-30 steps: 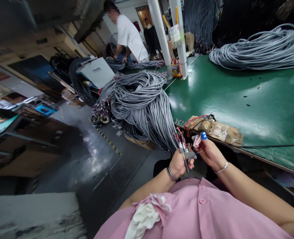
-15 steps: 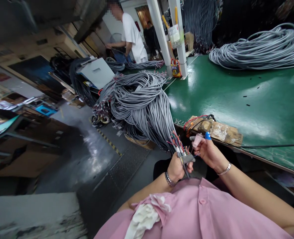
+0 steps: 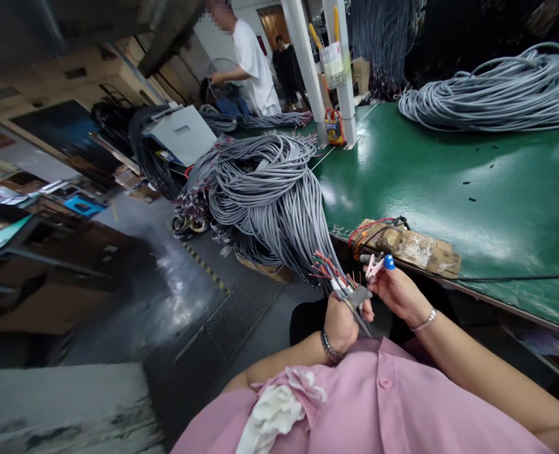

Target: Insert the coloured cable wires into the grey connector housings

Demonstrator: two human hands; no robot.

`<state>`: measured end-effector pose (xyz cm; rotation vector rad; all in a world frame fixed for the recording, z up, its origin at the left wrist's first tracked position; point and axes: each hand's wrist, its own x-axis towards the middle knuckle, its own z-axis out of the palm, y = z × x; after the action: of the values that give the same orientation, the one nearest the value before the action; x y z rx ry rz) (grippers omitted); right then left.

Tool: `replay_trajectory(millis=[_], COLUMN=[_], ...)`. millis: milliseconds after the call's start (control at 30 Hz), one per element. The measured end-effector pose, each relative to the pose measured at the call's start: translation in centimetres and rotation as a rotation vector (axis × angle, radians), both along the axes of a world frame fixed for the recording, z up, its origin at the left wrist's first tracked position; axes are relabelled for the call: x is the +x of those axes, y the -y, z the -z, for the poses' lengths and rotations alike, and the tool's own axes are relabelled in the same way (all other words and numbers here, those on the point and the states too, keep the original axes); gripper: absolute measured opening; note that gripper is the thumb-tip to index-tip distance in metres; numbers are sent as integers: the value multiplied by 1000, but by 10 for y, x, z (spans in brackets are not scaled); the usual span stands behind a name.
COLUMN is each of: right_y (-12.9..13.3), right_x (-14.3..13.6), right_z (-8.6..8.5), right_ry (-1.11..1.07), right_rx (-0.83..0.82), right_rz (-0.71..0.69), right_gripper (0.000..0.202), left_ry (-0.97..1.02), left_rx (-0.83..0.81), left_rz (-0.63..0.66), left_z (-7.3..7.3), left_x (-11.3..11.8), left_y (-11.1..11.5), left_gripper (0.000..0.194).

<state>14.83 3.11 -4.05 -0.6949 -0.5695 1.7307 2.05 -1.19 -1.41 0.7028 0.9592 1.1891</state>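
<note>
My left hand [image 3: 341, 325] is closed around several grey cable ends [image 3: 337, 285], whose thin coloured wires fan out above the fist. A grey wrap [image 3: 358, 296] lies across the top of that grip, seemingly on the thumb. Close by on the right, my right hand [image 3: 399, 294] pinches a small pink clip [image 3: 374, 268] with spread prongs. One of its fingertips wears a blue cover [image 3: 389, 261]. Whether the clip touches a wire is too small to tell. The held cables run back to a big looped grey cable bundle [image 3: 270, 183] hanging over the bench corner.
A wooden block [image 3: 418, 248] with red and black leads lies at the edge of the green bench [image 3: 402, 170]. Behind it rests a coiled grey cable [image 3: 491, 94]. Two white posts [image 3: 304, 69] hold yellow-handled tools. A person in a white shirt [image 3: 255, 69] stands beyond.
The wire ends in my left hand have tilted leftward as that wrist turned. In my right hand the pink clip has rotated, so its prongs now show. The person behind has moved an arm.
</note>
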Motion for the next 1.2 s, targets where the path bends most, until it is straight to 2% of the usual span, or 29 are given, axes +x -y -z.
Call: replay_trajectory(millis=[67,167,433,700,800,967,1133,1200], right_y=[-3,-5,-4,0,-1,4,7,7], right_x=[-1,-3,-6,5,9,6,1,-1], right_z=[-1,-2,-2,-7,-11,-9,-2,-2], right_ry=[-72,-143,-170,-166,-86,78,370,360], right_rx=[-36,-84,-99,-53,-59,-7,86,70], right_rz=[-24,20,44,-80,-79,39,316,279], right_gripper=[37,31,28,40,32,23,25,30], left_ry=[-1,2,-24,6,19,22,1,-12], left_rx=[7,15,-57,-3,20,30,-13,-9], left_rz=[-12,-27,-25,-3,-22,-67,-77,-83], left_z=[1,0,4,4,3,-3,-6,-6], left_x=[2,3,3,-6,-9,-8,-3,-2], left_y=[-1,-3,-5,1,3,2,-2,-2], left_gripper=[25,23,21,24,24,22,25,26])
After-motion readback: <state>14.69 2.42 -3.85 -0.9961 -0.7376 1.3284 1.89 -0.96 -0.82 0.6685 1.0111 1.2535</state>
